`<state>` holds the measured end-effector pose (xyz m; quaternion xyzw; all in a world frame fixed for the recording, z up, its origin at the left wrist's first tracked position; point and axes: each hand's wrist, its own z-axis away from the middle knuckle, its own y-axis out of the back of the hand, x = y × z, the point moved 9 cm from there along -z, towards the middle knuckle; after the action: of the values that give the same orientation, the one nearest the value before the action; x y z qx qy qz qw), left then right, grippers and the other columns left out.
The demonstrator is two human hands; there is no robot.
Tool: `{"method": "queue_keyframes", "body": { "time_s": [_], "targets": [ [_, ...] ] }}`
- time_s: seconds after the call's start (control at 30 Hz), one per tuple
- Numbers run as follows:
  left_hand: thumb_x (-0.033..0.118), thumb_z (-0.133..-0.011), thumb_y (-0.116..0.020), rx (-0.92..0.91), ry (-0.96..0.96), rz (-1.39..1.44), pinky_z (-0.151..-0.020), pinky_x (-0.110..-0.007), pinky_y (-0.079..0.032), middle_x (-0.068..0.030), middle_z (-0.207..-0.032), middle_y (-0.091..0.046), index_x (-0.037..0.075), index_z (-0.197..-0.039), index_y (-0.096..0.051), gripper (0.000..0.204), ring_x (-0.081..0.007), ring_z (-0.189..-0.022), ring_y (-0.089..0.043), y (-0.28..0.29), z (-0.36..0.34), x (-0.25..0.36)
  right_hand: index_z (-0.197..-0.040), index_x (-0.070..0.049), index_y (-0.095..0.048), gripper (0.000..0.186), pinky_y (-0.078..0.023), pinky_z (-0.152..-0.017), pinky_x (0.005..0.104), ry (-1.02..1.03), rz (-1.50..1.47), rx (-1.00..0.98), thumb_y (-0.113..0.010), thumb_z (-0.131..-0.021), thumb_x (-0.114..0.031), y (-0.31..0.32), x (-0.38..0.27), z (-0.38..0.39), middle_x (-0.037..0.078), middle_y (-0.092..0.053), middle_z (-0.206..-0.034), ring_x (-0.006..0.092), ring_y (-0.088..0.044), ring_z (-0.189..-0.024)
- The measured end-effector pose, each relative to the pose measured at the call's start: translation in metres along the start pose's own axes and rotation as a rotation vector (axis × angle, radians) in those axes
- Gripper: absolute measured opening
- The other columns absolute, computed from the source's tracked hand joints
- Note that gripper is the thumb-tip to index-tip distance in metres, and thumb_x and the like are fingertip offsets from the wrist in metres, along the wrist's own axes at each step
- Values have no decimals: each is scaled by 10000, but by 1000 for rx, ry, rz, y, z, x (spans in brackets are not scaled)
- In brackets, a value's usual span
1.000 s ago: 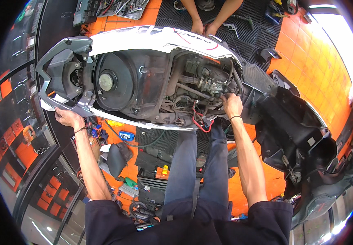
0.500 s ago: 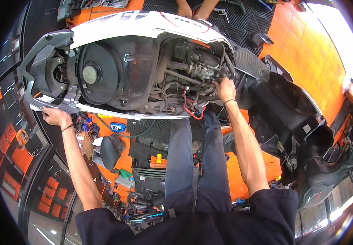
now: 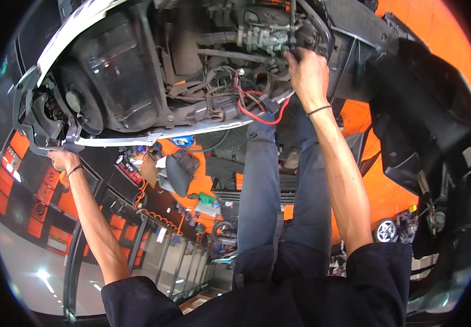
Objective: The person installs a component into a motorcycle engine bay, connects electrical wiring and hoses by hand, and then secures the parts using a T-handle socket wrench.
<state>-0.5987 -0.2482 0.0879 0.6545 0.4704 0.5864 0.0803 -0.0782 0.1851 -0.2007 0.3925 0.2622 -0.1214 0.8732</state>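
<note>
A scooter stripped of its seat lies across the upper view, with a white side panel [image 3: 75,28] and a dark tank [image 3: 118,68] with a round cap [image 3: 74,102]. At its rear end, my left hand [image 3: 63,159] is closed on the underside of the grey grab rail [image 3: 22,128]. My right hand [image 3: 309,76] reaches into the exposed engine bay, just right of a metal carburettor-like part [image 3: 265,41]. Its fingers are curled, and what they grip is hidden. Red cable [image 3: 284,109] loops beside my right wrist, over the frame's near edge.
The scooter's black front bodywork [image 3: 420,131] fills the right side. Below the scooter, a dark seat-like piece [image 3: 176,177], a blue case [image 3: 182,140] and several tools lie on the floor. A spoked wheel [image 3: 386,230] stands at lower right.
The view has shifted, so the scooter sits higher and looks larger and tilted. Both hands stay at the same places on it. Another person's hands at the top have left the view.
</note>
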Motion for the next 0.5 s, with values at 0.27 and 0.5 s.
{"method": "queue_keyframes", "body": {
  "time_s": [0.27, 0.5],
  "targets": [
    [367, -956, -456, -59, 6, -95, -830, -448, -587, -179, -1129, -692, -137, -1126, -648, 566, -315, -982, -680, 1, -21, -4, -898, -19, -705, 252, -535, -715, 505, 88, -160, 119, -678, -910, -269, 2, 6, 6, 225, -696, -841, 444, -677, -833],
    [358, -965, -437, -4, 0, -65, -842, -473, -602, -221, -1104, -694, -146, -1135, -638, 569, -340, -1003, -691, 5, -8, 4, -1092, -36, -645, 273, -528, -707, 534, 83, -148, 63, -683, -913, -239, 0, 6, 7, 232, -699, -869, 450, -679, -831]
  ]
}}
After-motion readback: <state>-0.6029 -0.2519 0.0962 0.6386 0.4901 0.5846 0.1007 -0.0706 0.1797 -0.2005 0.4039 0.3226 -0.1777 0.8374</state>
